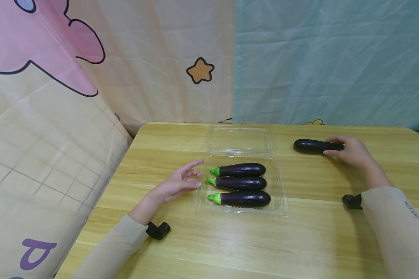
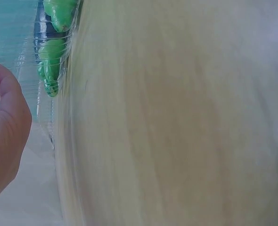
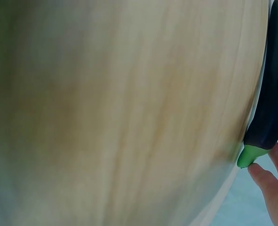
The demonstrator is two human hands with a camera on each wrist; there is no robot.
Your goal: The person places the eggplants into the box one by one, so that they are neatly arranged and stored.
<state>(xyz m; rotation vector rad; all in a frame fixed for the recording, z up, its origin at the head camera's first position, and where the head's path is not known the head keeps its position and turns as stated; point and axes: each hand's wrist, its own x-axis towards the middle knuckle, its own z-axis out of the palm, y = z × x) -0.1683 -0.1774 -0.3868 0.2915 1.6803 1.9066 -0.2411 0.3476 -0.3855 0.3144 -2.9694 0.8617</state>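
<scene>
At the right of the head view, my right hand (image 1: 352,152) grips a dark purple eggplant (image 1: 309,146) near its stem end, with thumb and fingers on opposite sides. Its green cap (image 3: 252,155) shows in the right wrist view. Three more eggplants, one nearest the far side (image 1: 242,169), one in the middle (image 1: 242,183) and one at the front (image 1: 246,199), lie side by side in a clear plastic clamshell container (image 1: 278,182), green stems to the left. My left hand (image 1: 177,185) is beside the container's left edge, fingers loosely bent and index finger extended, holding nothing.
The container's clear lid (image 1: 239,139) lies folded back toward the rear of the wooden table (image 1: 321,232). Patterned curtains (image 1: 153,69) hang behind and to the left of it. A black camera mount (image 1: 158,231) sticks out from the left wrist, another (image 1: 352,202) from the right.
</scene>
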